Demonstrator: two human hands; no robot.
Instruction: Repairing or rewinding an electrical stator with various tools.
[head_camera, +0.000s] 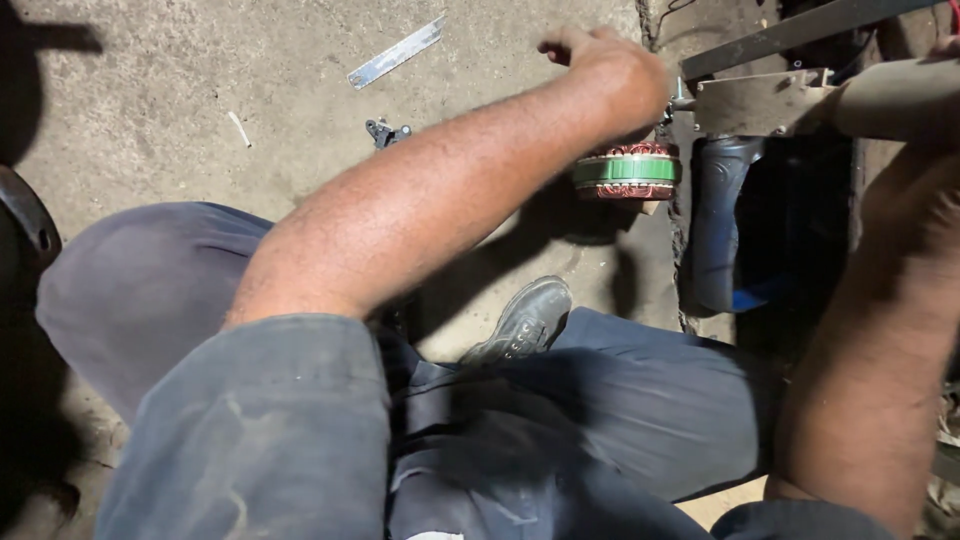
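A round motor winding (627, 170), its copper coils banded with a green wrap, sits on the concrete floor (200, 110) just in front of a raised edge at the right of the scene. The left hand (600, 60) reaches out above and a little beyond it, the forearm crossing the view on a slant from the lower left. The hand is seen from the back, knuckles up and fingers (556, 46) curled under, so I cannot tell whether they grip anything; they do not touch the winding.

Just right of the winding, a flat, rusty metal bracket (760, 100) juts out with a dark bar (800, 30) running above it. A dark blue moulded part (722, 220) hangs below the bracket into a shadowed gap. The right forearm (880, 340) rises along the right edge; the right hand itself lies at the frame's border, and its fingers cannot be made out.

Nearer the person, a worn grey shoe (525, 322) rests on the floor between the knees, which are covered by dusty blue-grey trousers (250, 430). Farther out on the floor lie a thin metal strip (397, 52), a small dark metal fitting (386, 131) and a pale little stick (239, 128).
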